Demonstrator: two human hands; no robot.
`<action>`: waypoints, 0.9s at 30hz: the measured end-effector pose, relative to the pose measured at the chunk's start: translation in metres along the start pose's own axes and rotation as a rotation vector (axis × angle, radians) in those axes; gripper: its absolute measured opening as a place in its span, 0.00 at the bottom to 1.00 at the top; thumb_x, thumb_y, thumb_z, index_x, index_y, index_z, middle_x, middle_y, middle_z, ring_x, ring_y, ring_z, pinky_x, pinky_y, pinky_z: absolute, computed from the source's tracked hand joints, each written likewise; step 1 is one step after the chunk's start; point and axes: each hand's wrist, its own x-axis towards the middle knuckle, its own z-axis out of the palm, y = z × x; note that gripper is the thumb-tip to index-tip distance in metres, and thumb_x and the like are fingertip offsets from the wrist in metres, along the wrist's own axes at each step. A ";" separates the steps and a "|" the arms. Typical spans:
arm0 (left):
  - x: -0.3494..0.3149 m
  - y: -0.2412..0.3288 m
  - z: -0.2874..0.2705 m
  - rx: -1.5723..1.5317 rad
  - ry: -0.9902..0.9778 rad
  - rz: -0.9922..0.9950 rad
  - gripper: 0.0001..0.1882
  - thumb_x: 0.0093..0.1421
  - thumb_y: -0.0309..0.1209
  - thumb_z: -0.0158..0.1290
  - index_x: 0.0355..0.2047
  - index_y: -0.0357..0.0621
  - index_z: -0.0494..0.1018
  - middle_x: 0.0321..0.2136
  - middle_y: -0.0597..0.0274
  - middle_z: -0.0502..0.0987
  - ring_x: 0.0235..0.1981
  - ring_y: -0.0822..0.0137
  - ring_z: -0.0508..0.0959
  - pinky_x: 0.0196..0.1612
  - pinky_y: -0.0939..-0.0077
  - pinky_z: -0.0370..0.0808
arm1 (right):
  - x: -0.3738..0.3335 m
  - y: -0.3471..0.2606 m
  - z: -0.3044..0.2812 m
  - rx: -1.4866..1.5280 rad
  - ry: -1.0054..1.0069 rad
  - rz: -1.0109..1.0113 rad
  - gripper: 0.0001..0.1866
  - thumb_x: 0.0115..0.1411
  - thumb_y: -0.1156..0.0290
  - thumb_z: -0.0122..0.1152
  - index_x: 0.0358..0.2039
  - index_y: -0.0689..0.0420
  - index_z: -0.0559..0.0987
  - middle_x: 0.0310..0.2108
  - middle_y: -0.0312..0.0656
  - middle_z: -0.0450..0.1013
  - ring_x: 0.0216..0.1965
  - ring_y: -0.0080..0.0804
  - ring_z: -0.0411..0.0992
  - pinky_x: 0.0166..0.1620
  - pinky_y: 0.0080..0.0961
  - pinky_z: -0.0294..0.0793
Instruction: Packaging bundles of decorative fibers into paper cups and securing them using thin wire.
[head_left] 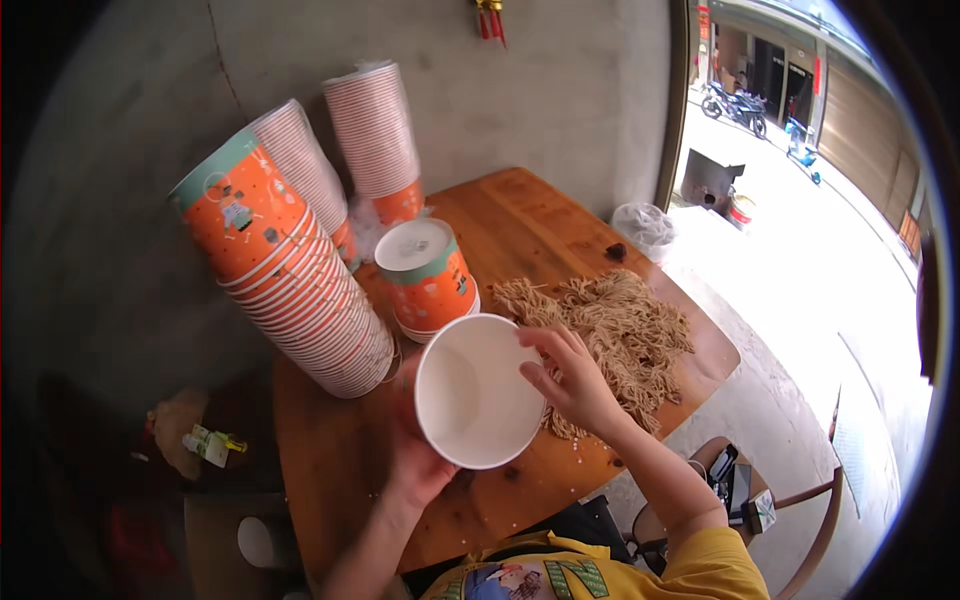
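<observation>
A white-lined paper tub (470,390) is tilted so that its open mouth and bare inside face up at me. My left hand (420,465) is wrapped round its left and lower side, the fingers partly hidden behind the wall. At the tub's right rim, my right hand (565,375) has thumb and fingers apart, with nothing visible between them. Just beyond the tub stands a short stack of orange and green paper tubs (430,285), topped with a white disc. A heap of tan cords (625,335) lies right of my right hand.
A tall leaning stack of orange tubs (300,290) stands at the table's left. Behind it are two plastic-wrapped stacks, one farther left (300,155) and one farther right (375,135). The wooden table (480,215) meets a grey wall. A chair (810,490) holding small items stands at right.
</observation>
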 end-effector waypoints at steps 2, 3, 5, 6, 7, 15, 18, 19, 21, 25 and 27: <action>-0.007 -0.005 -0.019 0.068 0.079 -0.089 0.31 0.65 0.56 0.40 0.60 0.51 0.61 0.58 0.63 0.67 0.57 0.62 0.71 0.53 0.62 0.76 | 0.006 0.001 0.004 0.033 -0.056 0.008 0.15 0.60 0.78 0.55 0.48 0.58 0.75 0.41 0.42 0.70 0.41 0.33 0.71 0.42 0.26 0.73; -0.012 -0.006 -0.012 0.069 0.182 -0.135 0.29 0.65 0.54 0.41 0.58 0.49 0.64 0.51 0.59 0.74 0.49 0.59 0.77 0.45 0.63 0.80 | 0.010 0.003 0.006 0.036 -0.062 0.001 0.15 0.60 0.78 0.55 0.48 0.58 0.75 0.41 0.42 0.70 0.41 0.33 0.71 0.42 0.26 0.73; -0.011 -0.002 -0.033 0.226 0.186 -0.215 0.31 0.65 0.56 0.40 0.58 0.47 0.64 0.47 0.56 0.76 0.44 0.57 0.79 0.43 0.61 0.80 | 0.017 0.010 0.013 -0.004 -0.083 0.002 0.12 0.57 0.82 0.54 0.41 0.58 0.78 0.36 0.41 0.70 0.35 0.33 0.72 0.38 0.25 0.73; -0.012 -0.002 -0.041 0.384 0.179 -0.317 0.33 0.64 0.59 0.39 0.57 0.46 0.64 0.44 0.52 0.78 0.40 0.54 0.81 0.41 0.60 0.81 | 0.018 0.014 0.013 -0.012 -0.084 0.012 0.12 0.57 0.82 0.54 0.41 0.58 0.78 0.36 0.41 0.70 0.35 0.33 0.72 0.38 0.25 0.73; -0.015 0.000 -0.048 0.375 0.241 -0.307 0.35 0.64 0.61 0.34 0.58 0.47 0.64 0.42 0.48 0.78 0.37 0.53 0.82 0.38 0.59 0.81 | 0.021 0.016 0.015 0.002 -0.073 -0.003 0.12 0.56 0.83 0.54 0.40 0.57 0.78 0.35 0.41 0.70 0.34 0.33 0.72 0.37 0.26 0.72; -0.062 0.009 -0.028 0.850 0.550 0.245 0.30 0.67 0.41 0.46 0.66 0.57 0.48 0.29 0.59 0.72 0.24 0.70 0.73 0.25 0.77 0.71 | 0.031 0.023 -0.007 0.122 -0.127 0.054 0.07 0.62 0.76 0.54 0.40 0.57 0.78 0.39 0.41 0.74 0.38 0.32 0.75 0.40 0.25 0.75; -0.065 0.011 -0.026 1.593 0.326 0.760 0.33 0.59 0.18 0.50 0.65 0.44 0.54 0.47 0.54 0.66 0.39 0.67 0.69 0.39 0.76 0.70 | 0.009 0.029 -0.040 -0.103 -0.135 0.155 0.07 0.63 0.69 0.55 0.36 0.58 0.77 0.30 0.40 0.73 0.30 0.33 0.75 0.35 0.27 0.74; -0.061 0.017 -0.015 1.790 0.311 0.894 0.32 0.58 0.19 0.51 0.63 0.43 0.57 0.49 0.50 0.65 0.43 0.63 0.69 0.41 0.73 0.71 | -0.003 0.036 -0.049 -0.216 -0.153 0.203 0.07 0.63 0.68 0.56 0.35 0.57 0.77 0.28 0.41 0.73 0.29 0.36 0.74 0.34 0.30 0.74; -0.047 0.028 -0.005 1.946 0.256 1.054 0.28 0.57 0.16 0.49 0.60 0.42 0.62 0.56 0.44 0.61 0.58 0.48 0.64 0.55 0.60 0.69 | -0.033 0.055 -0.061 -0.361 -0.161 0.133 0.03 0.59 0.70 0.57 0.34 0.54 0.76 0.27 0.40 0.71 0.30 0.39 0.72 0.33 0.35 0.73; -0.013 0.054 0.008 2.328 0.103 1.047 0.26 0.56 0.13 0.44 0.56 0.42 0.65 0.63 0.52 0.58 0.66 0.41 0.54 0.65 0.47 0.56 | -0.091 0.056 -0.083 -0.700 -0.353 -0.105 0.16 0.49 0.77 0.59 0.40 0.47 0.76 0.36 0.35 0.68 0.40 0.36 0.69 0.35 0.31 0.75; -0.003 0.061 0.008 2.427 0.081 1.022 0.24 0.56 0.14 0.44 0.54 0.42 0.67 0.62 0.53 0.59 0.66 0.42 0.55 0.65 0.45 0.56 | -0.104 0.058 -0.090 -0.742 -0.409 -0.116 0.20 0.49 0.76 0.58 0.44 0.45 0.76 0.38 0.35 0.68 0.41 0.36 0.68 0.36 0.30 0.74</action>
